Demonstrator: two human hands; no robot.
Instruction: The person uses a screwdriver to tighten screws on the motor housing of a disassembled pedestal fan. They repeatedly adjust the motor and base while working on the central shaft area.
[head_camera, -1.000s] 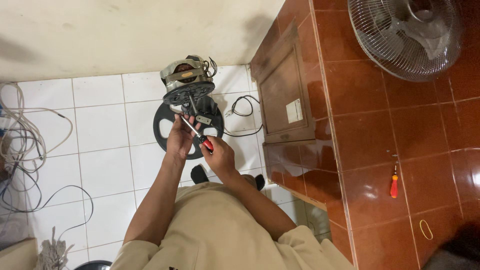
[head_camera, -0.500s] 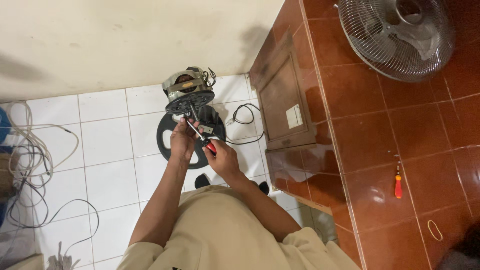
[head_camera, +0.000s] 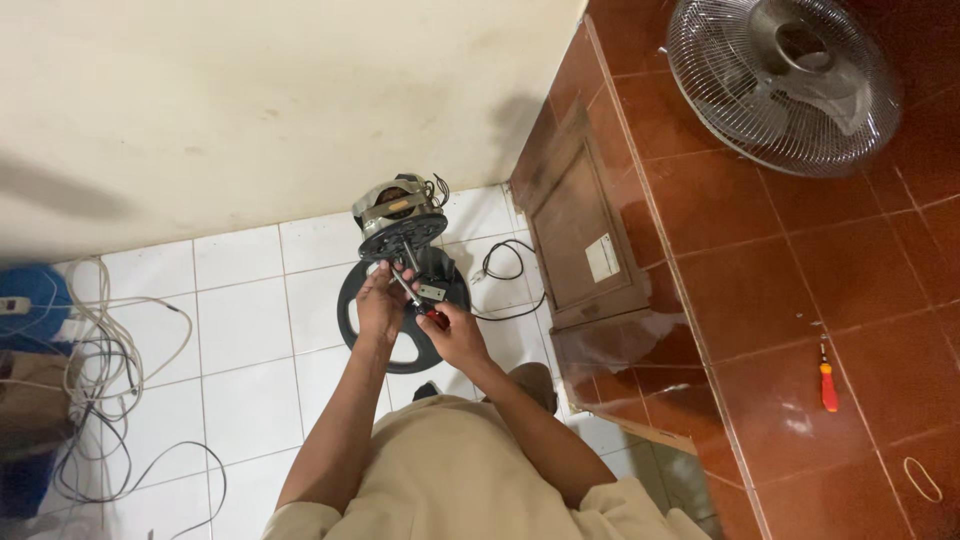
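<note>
A bare fan motor (head_camera: 398, 213) with a dark perforated plate stands over a round black base (head_camera: 352, 310) on white floor tiles. My left hand (head_camera: 378, 305) reaches up to the motor's underside and grips the stem or the tool's shaft there. My right hand (head_camera: 452, 335) is closed on a red-handled screwdriver (head_camera: 418, 305), whose metal shaft points up toward the motor. A black cord (head_camera: 505, 268) trails from the motor to the right.
A wire fan guard (head_camera: 785, 80) lies on the raised brown-tiled ledge at top right. A second orange-handled screwdriver (head_camera: 827, 380) and a rubber band (head_camera: 921, 478) lie on that ledge. A wooden panel (head_camera: 580, 230) leans against it. Tangled cables (head_camera: 100, 370) fill the left floor.
The view has shifted, so the motor and my hands sit slightly lower and to the left. Both hands keep their hold at the motor; the screwdriver has barely moved.
</note>
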